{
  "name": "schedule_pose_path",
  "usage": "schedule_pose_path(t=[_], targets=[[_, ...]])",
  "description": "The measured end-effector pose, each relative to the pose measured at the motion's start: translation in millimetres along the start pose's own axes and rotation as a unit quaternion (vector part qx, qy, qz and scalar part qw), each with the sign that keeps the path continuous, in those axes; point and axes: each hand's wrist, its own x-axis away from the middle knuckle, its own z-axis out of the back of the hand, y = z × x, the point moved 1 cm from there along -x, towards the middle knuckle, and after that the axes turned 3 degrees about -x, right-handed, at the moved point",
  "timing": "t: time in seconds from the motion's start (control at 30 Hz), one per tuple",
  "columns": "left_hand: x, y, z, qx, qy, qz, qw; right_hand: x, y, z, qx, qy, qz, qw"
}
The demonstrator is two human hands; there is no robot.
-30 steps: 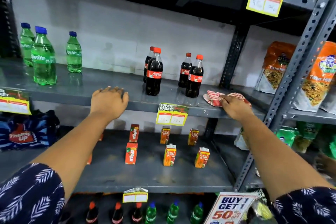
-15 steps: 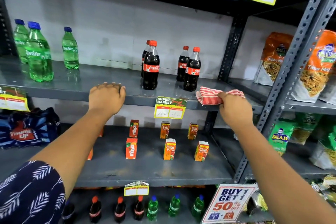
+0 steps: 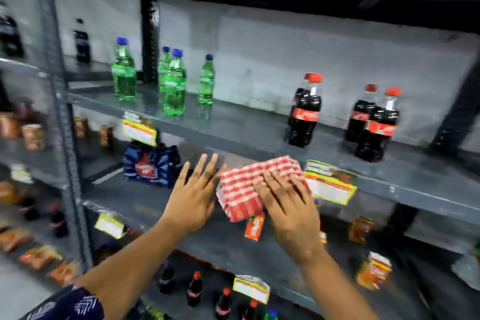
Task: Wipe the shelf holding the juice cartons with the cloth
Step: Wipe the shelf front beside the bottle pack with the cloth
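Carton shelf (image 3: 207, 239): bare mid strip btwn juice carton (image 3: 255, 227) & blue pack (image 3: 152, 163) — cartons crowd right.

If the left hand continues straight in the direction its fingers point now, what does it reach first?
The left hand points up and into the shelving, so probably the front edge of the bottle shelf; the blur leaves depth unclear.

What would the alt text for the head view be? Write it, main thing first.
Right hand presses a red checked cloth in front of the middle shelf with the juice cartons, left hand open beside it. Cola bottles and green bottles stand on the shelf above; the image is motion-blurred.
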Motion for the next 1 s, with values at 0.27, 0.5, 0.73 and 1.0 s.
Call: schedule_pose_path(t=[0.27, 0.5, 0.73, 1.0], targets=[[96.5, -117.7, -29.2, -0.096, -0.153, 0.166, 0.97, -41.7, -80.6, -85.0, -0.117, -0.148, -0.082, 0.979], [118.6, -214.1, -83.5, -0.047, -0.177, 0.221, 0.958, -94.1, -133.4, -173.7, -0.121, -0.252, -0.109, 0.954], [95.8, -295.7, -167.0, 0.018, -0.195, 0.213, 0.957, -142.6, -178.0, -303.2, -0.053, -0.324, -0.116, 0.937], [93.2, -353.1, -249.3, 0.09, -0.229, 0.173, 0.954, -98.5, -214.8, -409.7, -0.18, -0.468, -0.202, 0.841]])
